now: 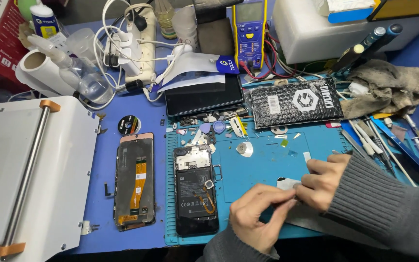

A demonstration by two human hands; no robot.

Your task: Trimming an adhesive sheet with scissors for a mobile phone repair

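Observation:
My left hand [259, 215] and my right hand [322, 180] meet over the blue work mat [267, 155] at lower right. Both pinch a small thin silvery piece [287, 184] between fingertips; what it is I cannot tell. An opened phone [195, 196] with its insides and an orange flex cable showing lies on the mat to the left of my hands. A separated screen panel [135, 180] lies face down further left, off the mat.
A white machine with a metal bar [25, 174] fills the left. A black bubble-wrap pouch [294, 103], a dark tablet-like slab [202, 99], a multimeter [249, 31], a power strip with white cables [134, 46], tools [389, 140] and a rag [389, 85] crowd the back and right.

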